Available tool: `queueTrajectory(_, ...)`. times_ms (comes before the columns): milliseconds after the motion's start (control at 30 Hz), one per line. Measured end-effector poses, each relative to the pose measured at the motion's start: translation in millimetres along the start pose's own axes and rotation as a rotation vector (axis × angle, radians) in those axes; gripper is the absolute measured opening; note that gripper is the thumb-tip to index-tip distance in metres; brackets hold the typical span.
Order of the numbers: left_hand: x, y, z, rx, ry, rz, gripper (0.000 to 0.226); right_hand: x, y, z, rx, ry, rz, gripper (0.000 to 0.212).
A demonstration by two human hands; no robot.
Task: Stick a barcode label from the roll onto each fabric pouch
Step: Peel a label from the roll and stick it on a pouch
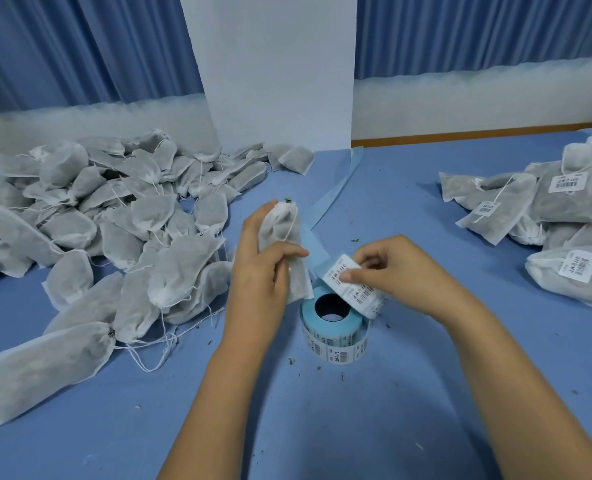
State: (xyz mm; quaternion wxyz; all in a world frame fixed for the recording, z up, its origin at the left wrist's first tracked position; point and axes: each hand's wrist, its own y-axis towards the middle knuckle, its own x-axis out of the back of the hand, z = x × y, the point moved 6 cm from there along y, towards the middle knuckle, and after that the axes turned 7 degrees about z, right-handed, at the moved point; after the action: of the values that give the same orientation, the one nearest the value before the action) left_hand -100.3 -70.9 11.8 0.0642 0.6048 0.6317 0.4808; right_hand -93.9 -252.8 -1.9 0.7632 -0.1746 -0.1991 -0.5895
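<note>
My left hand [258,268] grips a white fabric pouch [286,230] upright above the table, its drawstring end at the top. My right hand [396,268] pinches the loose end of the label strip [351,285], thumb on a white barcode label. The label roll [334,332], blue-backed with a black core, lies flat on the table just below both hands. A large heap of unlabelled pouches [114,220] covers the left of the table. Pouches bearing barcode labels [557,202] lie at the right.
A blue strip of used backing paper [336,188] trails from the roll toward the white pillar [280,71] at the back. Small green crumbs are scattered on the blue tabletop [357,410]. Blue curtains hang behind.
</note>
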Motion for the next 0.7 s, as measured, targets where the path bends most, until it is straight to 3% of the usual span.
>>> queueTrajectory(267,-19.8,-0.3,-2.4,-0.024,-0.059,0.222,0.020,-24.8,7.6,5.2,0.063,0.174,-0.126,0.011)
queueTrajectory(500,-15.1,0.8,5.3,0.041,-0.051,0.169,0.022,-27.4,4.0,5.7,0.048,0.392,0.067,0.018)
queueTrajectory(700,-15.4,0.7,2.1,0.019,-0.002,0.234,0.022,-20.3,3.6,5.3,0.043,0.408,-0.129,0.016)
